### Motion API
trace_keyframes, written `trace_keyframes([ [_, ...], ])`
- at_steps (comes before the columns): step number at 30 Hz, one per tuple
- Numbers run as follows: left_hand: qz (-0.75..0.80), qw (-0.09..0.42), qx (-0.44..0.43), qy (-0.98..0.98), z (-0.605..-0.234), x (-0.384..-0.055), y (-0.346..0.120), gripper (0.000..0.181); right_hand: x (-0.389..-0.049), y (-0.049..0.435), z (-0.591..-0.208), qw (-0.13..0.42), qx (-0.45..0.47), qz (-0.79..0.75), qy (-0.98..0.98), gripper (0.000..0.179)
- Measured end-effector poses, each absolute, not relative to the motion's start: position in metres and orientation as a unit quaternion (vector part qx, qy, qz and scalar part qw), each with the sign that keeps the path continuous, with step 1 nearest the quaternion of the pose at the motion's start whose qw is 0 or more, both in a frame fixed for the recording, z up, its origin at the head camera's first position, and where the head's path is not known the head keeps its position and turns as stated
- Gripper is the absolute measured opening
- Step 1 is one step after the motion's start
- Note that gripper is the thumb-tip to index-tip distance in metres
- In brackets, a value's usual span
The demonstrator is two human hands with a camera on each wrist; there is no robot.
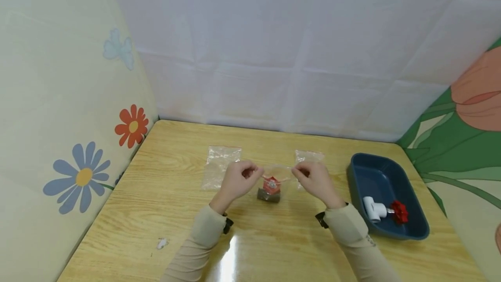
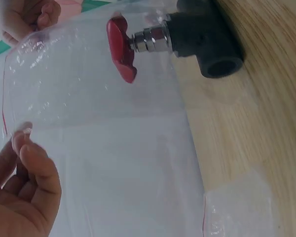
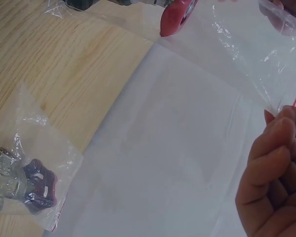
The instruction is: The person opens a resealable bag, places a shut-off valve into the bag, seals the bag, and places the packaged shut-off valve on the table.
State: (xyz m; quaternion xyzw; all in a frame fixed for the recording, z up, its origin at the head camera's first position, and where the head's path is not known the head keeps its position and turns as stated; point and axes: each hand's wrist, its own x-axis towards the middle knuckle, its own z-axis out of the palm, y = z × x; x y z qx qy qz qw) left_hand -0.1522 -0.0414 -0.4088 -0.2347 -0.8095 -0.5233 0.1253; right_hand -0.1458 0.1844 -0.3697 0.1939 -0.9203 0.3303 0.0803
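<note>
Between both hands is stretched a clear zip bag [image 2: 64, 89] with a red line along its mouth. Inside it lies a dark grey tee-shaped valve [image 2: 207, 42] with a metal stem and a red handle [image 1: 272, 183]. My left hand [image 1: 239, 182] pinches one corner of the bag mouth between thumb and fingertips. The opposite corner is pinched by my right hand [image 1: 316, 181]. Past the right hand, a second clear bag [image 3: 59, 153] holds a see-through valve [image 3: 15, 182] with a dark red handle; in the head view that hand partly covers this bag.
Another clear bag [image 1: 219, 160] lies flat on the wooden table [image 1: 156, 186], beyond the left hand. To the right stands a dark blue basin [image 1: 375, 173] holding a white tee-shaped valve [image 1: 375, 209] with a red handle. A white cloth wall [image 1: 274, 55] borders the far edge.
</note>
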Motion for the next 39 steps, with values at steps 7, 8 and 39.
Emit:
trace_keyframes([
  [7,-0.459,-0.008,-0.239,-0.856,-0.421,-0.155,-0.049,0.065,-0.146,0.186,-0.373,0.094,0.203,0.336,-0.915,0.013],
  [8,-0.451,-0.025,-0.242,-0.859,-0.424,-0.156,-0.049,0.072,-0.146,0.186,-0.373,0.096,0.203,0.337,-0.914,0.013],
  [39,-0.426,0.029,-0.300,-0.853,-0.444,-0.163,-0.038,0.010,-0.142,0.202,-0.401,-0.109,0.139,0.472,-0.864,0.060],
])
